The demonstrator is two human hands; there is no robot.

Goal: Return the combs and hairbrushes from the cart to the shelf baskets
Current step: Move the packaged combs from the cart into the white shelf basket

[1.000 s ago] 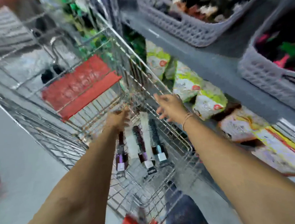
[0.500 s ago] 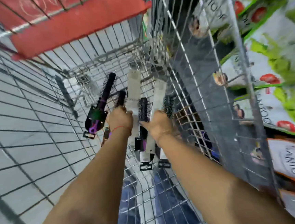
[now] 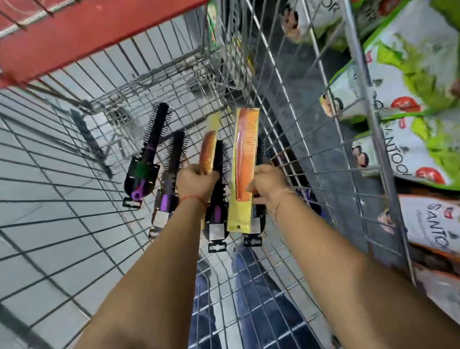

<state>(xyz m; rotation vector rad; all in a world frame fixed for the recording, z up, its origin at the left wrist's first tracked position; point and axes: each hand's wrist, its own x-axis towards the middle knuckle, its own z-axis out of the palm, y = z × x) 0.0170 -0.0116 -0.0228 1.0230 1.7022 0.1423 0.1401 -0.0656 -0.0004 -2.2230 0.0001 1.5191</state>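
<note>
Both arms reach down into the wire cart (image 3: 54,150). My left hand (image 3: 194,181) grips an orange comb in yellow packaging (image 3: 208,148). My right hand (image 3: 268,183) holds a second, larger packaged orange comb (image 3: 245,156), tilted up off the cart floor. Several black and purple round hairbrushes lie on the cart bottom: one at the far left (image 3: 149,156), one beside my left wrist (image 3: 171,169), one between the two combs (image 3: 218,181). Another brush (image 3: 259,155) is mostly hidden behind the right comb.
The cart's red child-seat flap (image 3: 93,27) stands at the far end. Right of the cart wall (image 3: 299,84), shelves hold green and white soap packs (image 3: 420,79) and orange packs (image 3: 445,233). Grey tiled floor shows through the wires on the left. No baskets are in view.
My head has dropped down into the cart. Both hands went from reaching above the items to closing on the two comb packs, now flipped so the orange combs show.
</note>
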